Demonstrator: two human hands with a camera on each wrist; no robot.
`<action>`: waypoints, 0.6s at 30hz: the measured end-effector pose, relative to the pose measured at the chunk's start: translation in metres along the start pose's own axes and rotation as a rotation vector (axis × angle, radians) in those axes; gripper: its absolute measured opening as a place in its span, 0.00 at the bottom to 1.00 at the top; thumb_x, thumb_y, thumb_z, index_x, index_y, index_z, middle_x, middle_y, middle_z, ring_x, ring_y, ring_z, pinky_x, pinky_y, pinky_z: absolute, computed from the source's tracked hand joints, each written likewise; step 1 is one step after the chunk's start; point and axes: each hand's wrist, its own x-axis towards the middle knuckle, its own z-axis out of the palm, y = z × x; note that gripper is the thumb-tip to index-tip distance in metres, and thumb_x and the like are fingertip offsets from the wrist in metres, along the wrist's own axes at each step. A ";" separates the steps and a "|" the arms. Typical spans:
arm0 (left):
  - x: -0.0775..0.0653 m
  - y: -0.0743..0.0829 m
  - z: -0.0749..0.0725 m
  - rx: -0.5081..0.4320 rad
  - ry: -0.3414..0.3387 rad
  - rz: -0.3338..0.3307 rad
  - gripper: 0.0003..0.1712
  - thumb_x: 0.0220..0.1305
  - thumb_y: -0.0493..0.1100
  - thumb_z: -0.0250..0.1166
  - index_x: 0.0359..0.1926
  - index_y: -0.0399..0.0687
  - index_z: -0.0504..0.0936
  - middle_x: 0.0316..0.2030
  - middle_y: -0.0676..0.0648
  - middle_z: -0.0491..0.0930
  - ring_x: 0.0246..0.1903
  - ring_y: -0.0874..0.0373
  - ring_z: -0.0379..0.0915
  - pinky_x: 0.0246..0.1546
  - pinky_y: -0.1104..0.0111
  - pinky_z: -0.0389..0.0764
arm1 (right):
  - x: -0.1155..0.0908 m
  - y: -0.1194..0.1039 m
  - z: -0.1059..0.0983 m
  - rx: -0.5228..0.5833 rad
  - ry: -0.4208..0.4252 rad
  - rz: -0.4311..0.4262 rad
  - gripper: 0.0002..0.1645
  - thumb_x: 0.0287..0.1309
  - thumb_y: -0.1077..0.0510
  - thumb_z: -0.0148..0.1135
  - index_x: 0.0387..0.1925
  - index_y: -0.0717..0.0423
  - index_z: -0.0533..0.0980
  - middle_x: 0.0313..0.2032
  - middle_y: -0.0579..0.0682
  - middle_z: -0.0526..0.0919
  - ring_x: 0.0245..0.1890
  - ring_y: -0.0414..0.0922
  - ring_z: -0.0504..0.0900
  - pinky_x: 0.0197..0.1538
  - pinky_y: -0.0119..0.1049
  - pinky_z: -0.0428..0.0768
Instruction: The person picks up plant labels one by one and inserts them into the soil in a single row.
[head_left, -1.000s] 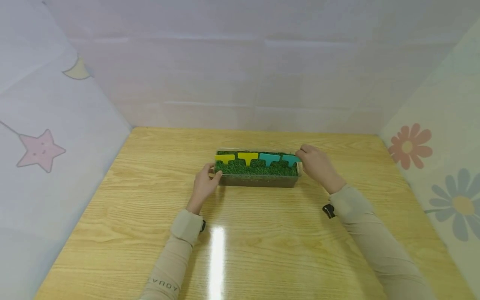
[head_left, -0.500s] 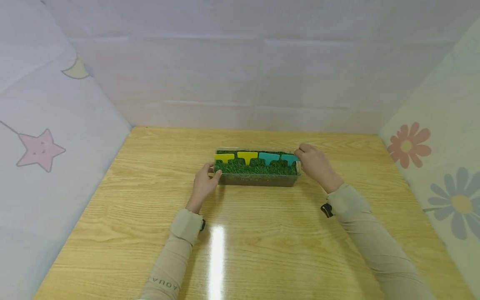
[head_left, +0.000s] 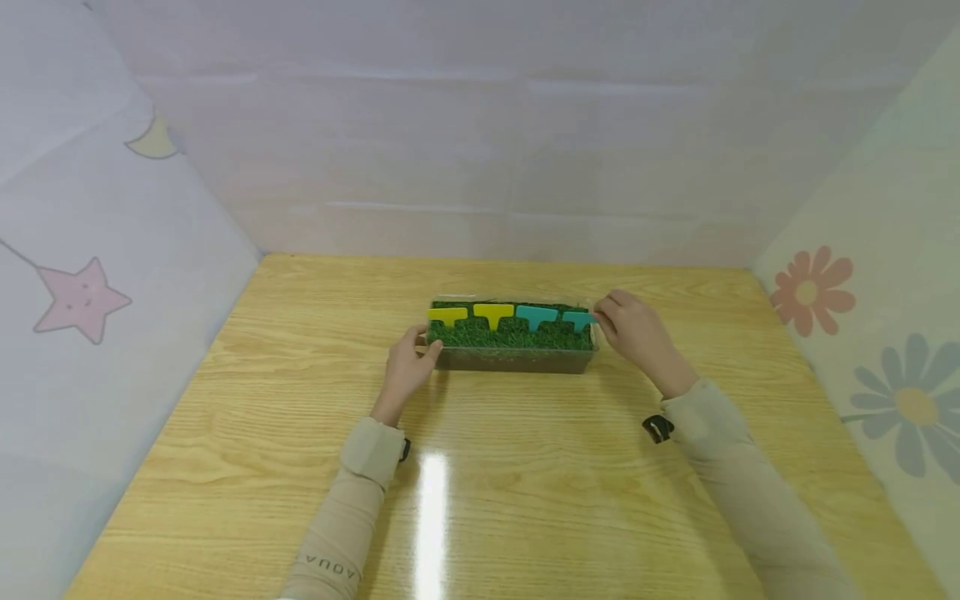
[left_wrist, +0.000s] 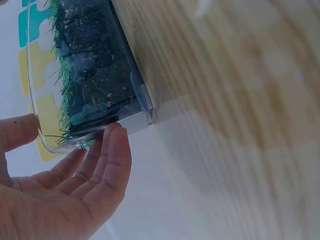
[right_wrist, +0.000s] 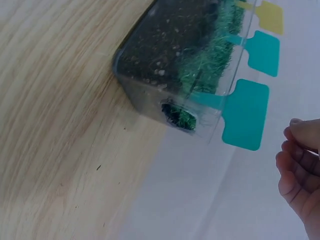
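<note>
A long clear planter box [head_left: 517, 360] holds dark soil and green grass [head_left: 495, 337]. In a row in the grass stand T-shaped plant labels: a yellow label [head_left: 448, 315] at the left end, another yellow label [head_left: 493, 312], a teal label [head_left: 537, 315], and a second teal label [head_left: 578, 318] at the right end. My left hand [head_left: 408, 367] grips the box's left end; in the left wrist view the thumb is at the rim and the fingers lie against the end wall. My right hand [right_wrist: 302, 167], fingers loosely bent, is just apart from the right-end teal label [right_wrist: 246, 115].
The box stands on a wood-grain table [head_left: 525, 483]. Pale sheets [head_left: 480, 167] rise behind and at both sides, the side ones printed with a star, a moon and flowers. An opening [right_wrist: 179, 117] shows in the box's right end wall.
My right hand has come off the right-end teal label and moved slightly right, its fingers loosening. The left hand has stayed at the box's left end.
</note>
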 end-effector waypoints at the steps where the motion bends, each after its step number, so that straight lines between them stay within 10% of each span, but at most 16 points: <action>1: 0.000 0.000 0.000 -0.001 -0.002 -0.001 0.27 0.66 0.46 0.54 0.63 0.40 0.63 0.52 0.35 0.71 0.43 0.44 0.73 0.38 0.57 0.78 | -0.002 -0.001 -0.001 0.021 0.002 0.006 0.03 0.53 0.68 0.61 0.30 0.67 0.77 0.26 0.56 0.75 0.23 0.48 0.73 0.25 0.40 0.73; 18: 0.001 -0.005 0.000 0.015 0.020 -0.007 0.30 0.66 0.48 0.54 0.63 0.37 0.61 0.52 0.35 0.70 0.45 0.44 0.73 0.38 0.57 0.78 | -0.042 -0.034 0.023 0.238 0.023 0.131 0.02 0.54 0.67 0.61 0.29 0.64 0.78 0.25 0.51 0.76 0.20 0.40 0.70 0.22 0.32 0.71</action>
